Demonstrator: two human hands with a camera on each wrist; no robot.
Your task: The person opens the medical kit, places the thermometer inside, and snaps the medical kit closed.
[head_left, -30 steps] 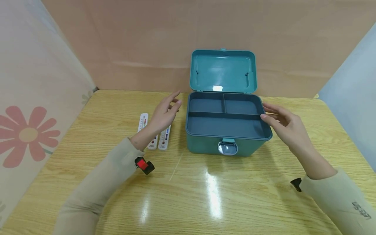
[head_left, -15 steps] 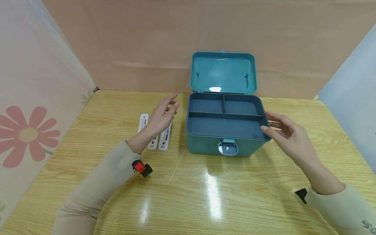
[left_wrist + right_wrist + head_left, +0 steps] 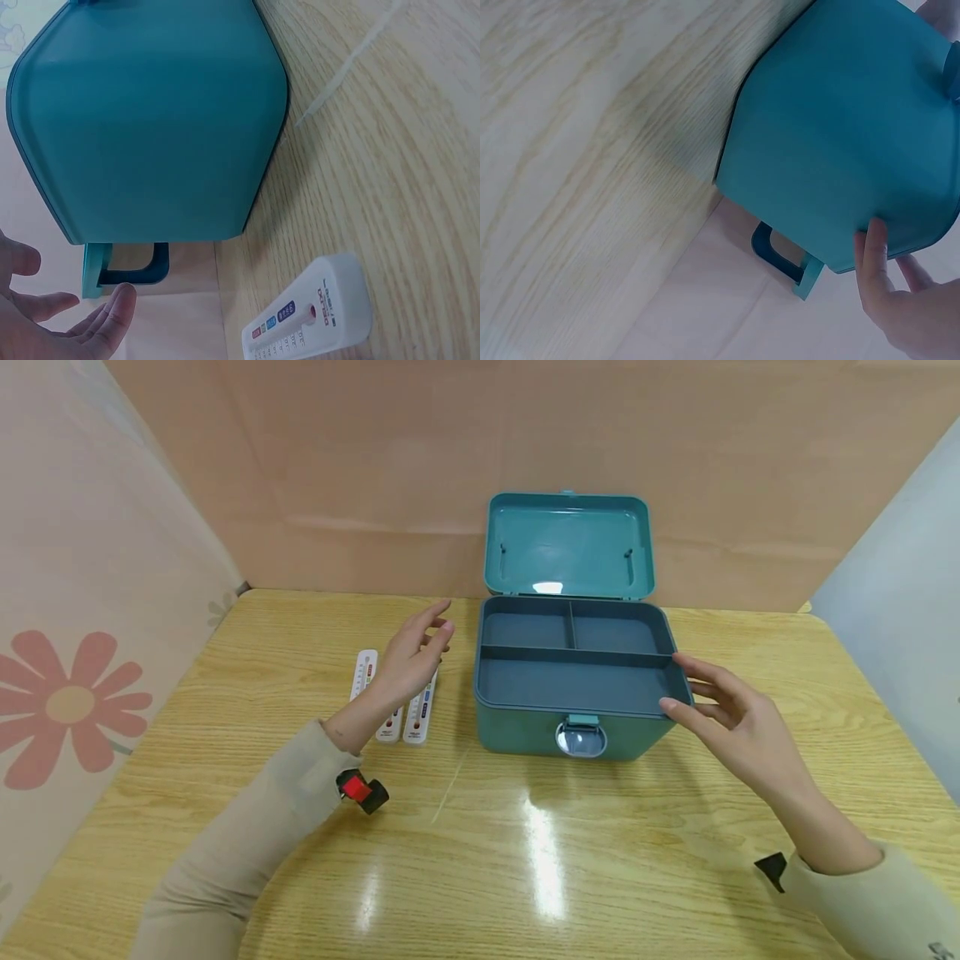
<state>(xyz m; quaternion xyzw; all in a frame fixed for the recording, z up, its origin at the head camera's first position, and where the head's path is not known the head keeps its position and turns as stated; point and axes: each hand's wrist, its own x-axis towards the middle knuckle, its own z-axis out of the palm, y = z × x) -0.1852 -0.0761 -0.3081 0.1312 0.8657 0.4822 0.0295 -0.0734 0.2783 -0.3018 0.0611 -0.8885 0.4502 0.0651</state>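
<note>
A teal storage box point(image 3: 555, 727) stands with its lid point(image 3: 567, 547) raised at the back. Its grey inner tray point(image 3: 577, 683) has three compartments, with nothing in them. My right hand point(image 3: 738, 722) pinches the box's right rim near the front corner, thumb inside and fingers outside. In the right wrist view those fingers point(image 3: 874, 255) touch the outer wall. Relaxed and holding nothing, my left hand point(image 3: 411, 656) hovers left of the box. White thermometers point(image 3: 418, 714) with printed scales lie beneath it; my left forearm partly hides them, so I cannot tell how many.
A round clear latch point(image 3: 581, 739) hangs on the box's front. The wooden table point(image 3: 600, 860) meets a peach backdrop point(image 3: 337, 485) behind the box. A flower-patterned panel point(image 3: 75, 568) borders the left side. A teal handle loop point(image 3: 124, 270) shows at the back.
My right hand has slid forward along the box's right rim, towards the front corner. The left hand has drawn back slightly. The box and thermometers look unmoved.
</note>
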